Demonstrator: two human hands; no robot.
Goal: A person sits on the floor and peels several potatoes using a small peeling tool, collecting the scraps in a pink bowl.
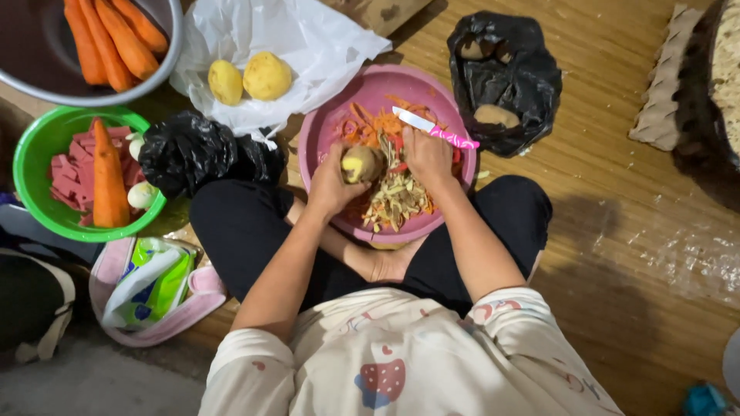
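A: What's the left hand point(333, 181) doing?
B: It's wrapped around a partly peeled potato point(361, 164), held over the pink basin point(327, 123) full of peelings on the floor.
A: And the right hand point(428, 156)?
B: Clenched on a pink-handled knife point(433, 129), just right of the potato, white blade pointing far-left.
A: Anything else nearby?
B: Two yellow potatoes point(248, 77) on a white bag, far left; a green bowl point(38, 150) with a carrot at the left.
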